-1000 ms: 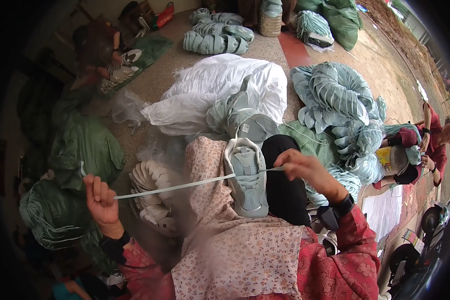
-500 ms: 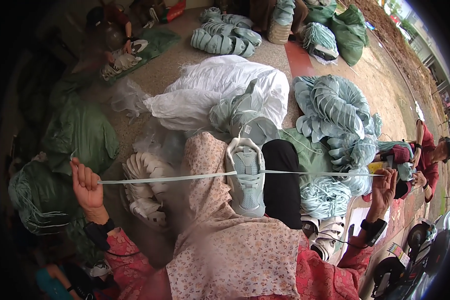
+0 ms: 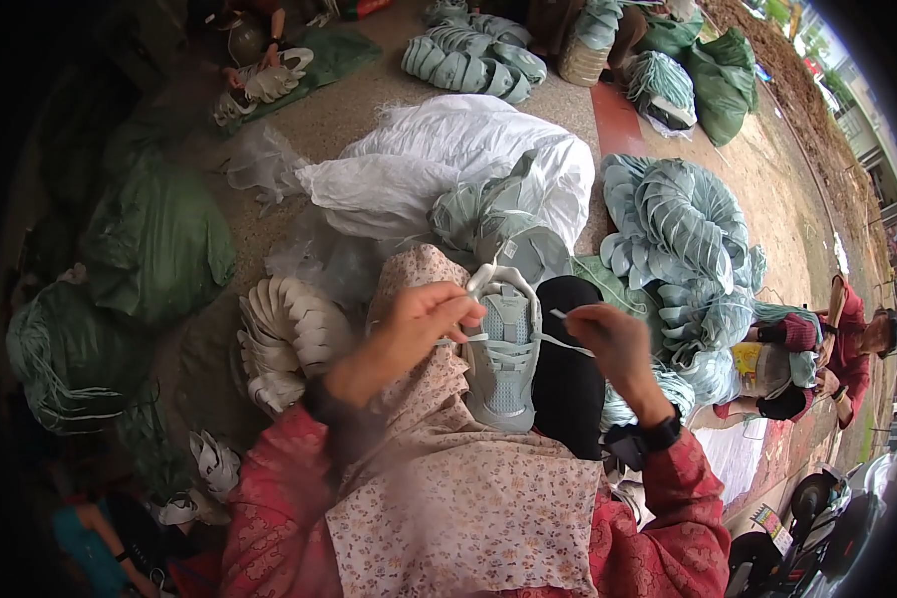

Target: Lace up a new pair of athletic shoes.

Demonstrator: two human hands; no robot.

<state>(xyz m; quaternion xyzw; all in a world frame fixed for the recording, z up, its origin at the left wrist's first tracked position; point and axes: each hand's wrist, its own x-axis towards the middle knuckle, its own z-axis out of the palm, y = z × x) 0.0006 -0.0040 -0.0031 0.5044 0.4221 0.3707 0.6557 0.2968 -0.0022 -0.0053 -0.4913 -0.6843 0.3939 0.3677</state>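
Note:
A light grey-green shoe upper (image 3: pixel 500 391) rests upright between my knees, its toe end toward me and its collar away. A pale shoelace (image 3: pixel 565 345) crosses its eyelets and runs out on both sides. My left hand (image 3: pixel 416 324) is closed in a pinch at the upper's left edge, with lace showing below the fingers. To the right of the upper, my right hand (image 3: pixel 620 351) pinches the other part of the lace; a white lace tip (image 3: pixel 558 314) sticks out from its fingers.
Beyond my knees lie stacked grey-green uppers (image 3: pixel 483 214) against a white sack (image 3: pixel 399 189). More uppers (image 3: pixel 688 219) are piled at right, cream ones (image 3: pixel 284 334) at left. A bundle of laces (image 3: pixel 55 369) hangs over a green sack (image 3: pixel 159 239). A co-worker (image 3: pixel 842 349) sits far right.
Both hands have come inward from wide apart to the sides of the upper. The lace, earlier stretched straight across, is now slack, and lace rows cross the eyelets. The view has shifted slightly.

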